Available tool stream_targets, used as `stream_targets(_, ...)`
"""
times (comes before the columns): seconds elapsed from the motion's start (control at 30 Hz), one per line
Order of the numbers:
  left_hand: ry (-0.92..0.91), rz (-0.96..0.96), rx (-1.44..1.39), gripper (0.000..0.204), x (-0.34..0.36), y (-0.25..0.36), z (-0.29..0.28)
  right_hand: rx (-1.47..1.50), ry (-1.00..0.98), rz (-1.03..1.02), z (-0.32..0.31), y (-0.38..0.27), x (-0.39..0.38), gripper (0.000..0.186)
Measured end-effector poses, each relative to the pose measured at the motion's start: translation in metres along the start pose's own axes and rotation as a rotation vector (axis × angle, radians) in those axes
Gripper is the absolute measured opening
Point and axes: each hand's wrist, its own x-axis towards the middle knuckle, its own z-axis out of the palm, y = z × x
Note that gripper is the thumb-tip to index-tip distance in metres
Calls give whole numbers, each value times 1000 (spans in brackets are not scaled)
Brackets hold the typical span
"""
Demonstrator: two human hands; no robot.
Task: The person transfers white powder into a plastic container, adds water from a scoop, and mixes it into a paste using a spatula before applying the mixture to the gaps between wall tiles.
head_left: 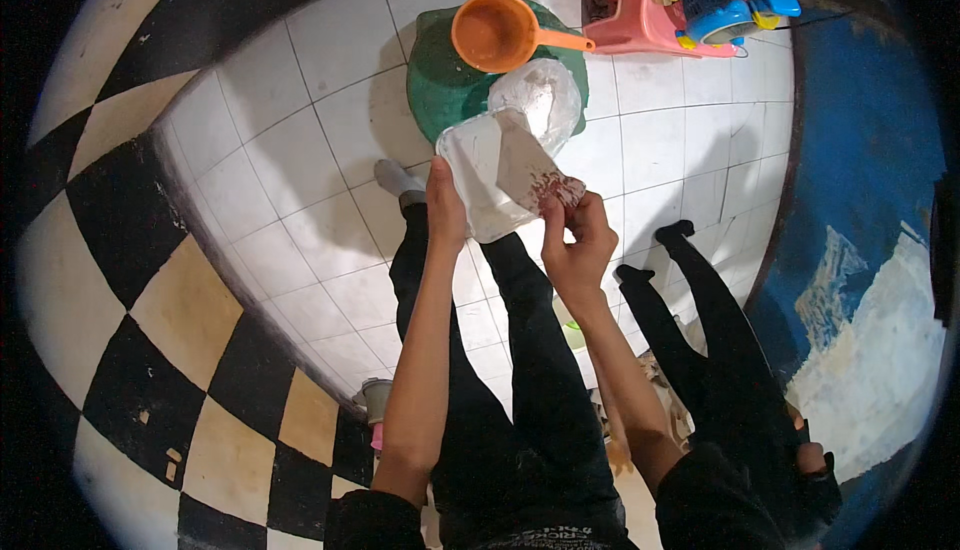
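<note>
My left hand grips the near left edge of a white, flat tray-like sheet held out in front of me. My right hand pinches the lower corner of a whitish film or wrapper stained dark red, which lies folded over that tray. A crumpled white plastic bag sits just beyond the tray. Both forearms come up from the lower edge above my black trousers.
A green bucket with an orange long-handled dipper on top stands on the white tiled floor. A pink plastic stool and a blue toy-like fan are at the back. A blue wall runs along the right.
</note>
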Motion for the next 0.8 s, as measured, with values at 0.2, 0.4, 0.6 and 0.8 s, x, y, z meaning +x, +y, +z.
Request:
stream_targets(0.2, 57, 21, 221, 76, -2, 6, 16, -167, -48, -25, 2, 0, 1, 12)
stream_targets(0.4, -6, 49, 39, 70, 4, 2, 16, -54, -14, 82, -8, -4, 2, 12)
stream_targets(0.6, 39, -165, -339, 76, 13, 10, 16, 345, 131, 376, -59, 10, 23, 12)
stream_targets(0.8, 141, -119, -326, 80, 25, -7, -17, 314, 29, 383, -50, 105, 70, 21)
